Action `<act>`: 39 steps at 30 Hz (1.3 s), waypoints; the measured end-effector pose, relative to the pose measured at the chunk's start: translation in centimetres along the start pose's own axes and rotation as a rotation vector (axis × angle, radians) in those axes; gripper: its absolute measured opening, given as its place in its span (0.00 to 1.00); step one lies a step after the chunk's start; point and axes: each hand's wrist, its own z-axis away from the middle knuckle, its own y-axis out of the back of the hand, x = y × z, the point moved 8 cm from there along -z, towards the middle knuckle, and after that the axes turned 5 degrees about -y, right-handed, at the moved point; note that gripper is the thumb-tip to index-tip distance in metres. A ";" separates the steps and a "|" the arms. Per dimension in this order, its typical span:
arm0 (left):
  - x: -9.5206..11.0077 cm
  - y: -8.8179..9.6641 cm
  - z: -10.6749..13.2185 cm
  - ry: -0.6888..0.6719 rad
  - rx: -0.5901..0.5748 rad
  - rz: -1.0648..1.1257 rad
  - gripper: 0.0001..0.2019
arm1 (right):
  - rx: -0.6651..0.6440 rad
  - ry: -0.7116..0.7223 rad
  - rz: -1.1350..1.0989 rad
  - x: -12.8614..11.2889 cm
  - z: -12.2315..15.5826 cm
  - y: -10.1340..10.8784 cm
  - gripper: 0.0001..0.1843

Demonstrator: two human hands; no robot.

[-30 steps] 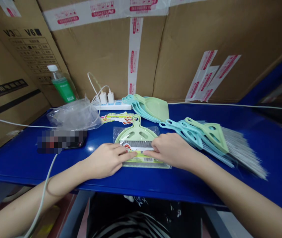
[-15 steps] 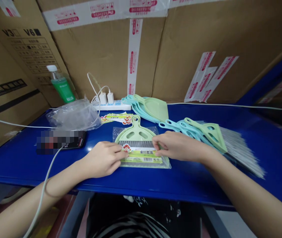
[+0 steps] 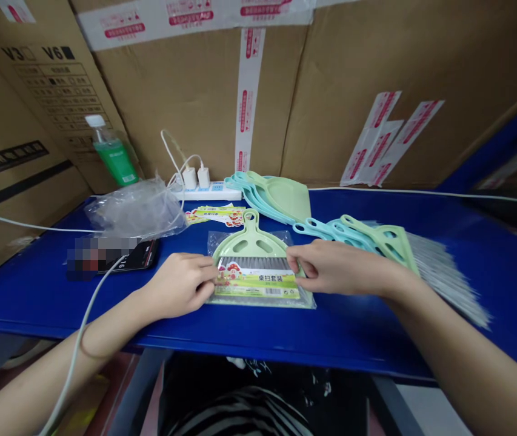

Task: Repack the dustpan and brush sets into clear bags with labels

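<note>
A pale green dustpan and brush set (image 3: 251, 245) lies flat in a clear plastic bag, handle pointing away from me. Across the grey bristles is a printed paper label (image 3: 258, 283) with red mushrooms and a barcode. My left hand (image 3: 184, 283) has its curled fingers at the bag's left edge, beside the label. At the opposite edge my right hand (image 3: 331, 266) is pinched on the plastic near the bristles. The fingertips partly cover both edges of the bag.
Blue and green dustpans (image 3: 285, 197) lie stacked behind. Brushes (image 3: 376, 242) are piled at the right. Spare labels (image 3: 219, 214), a power strip (image 3: 222, 192), plastic bags (image 3: 137, 209), a phone (image 3: 142, 255) and a green bottle (image 3: 115, 157) stand left. Cardboard boxes (image 3: 185, 91) wall the back.
My left hand has drawn left, off the label to the bag's edge, uncovering the printed mushrooms. My right hand has shifted slightly right, toward the right edge.
</note>
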 end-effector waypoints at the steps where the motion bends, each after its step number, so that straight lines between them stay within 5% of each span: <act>1: 0.0 0.1 0.0 0.006 0.005 0.009 0.15 | -0.003 -0.002 -0.002 0.0 0.0 0.0 0.07; 30: -0.4 -0.2 0.0 0.056 0.004 0.072 0.13 | -0.001 0.016 -0.003 0.0 -0.1 -0.2 0.07; 39: -1.9 -0.4 -0.7 0.139 -0.182 0.243 0.14 | 0.030 0.053 -0.002 0.0 -0.1 -0.2 0.06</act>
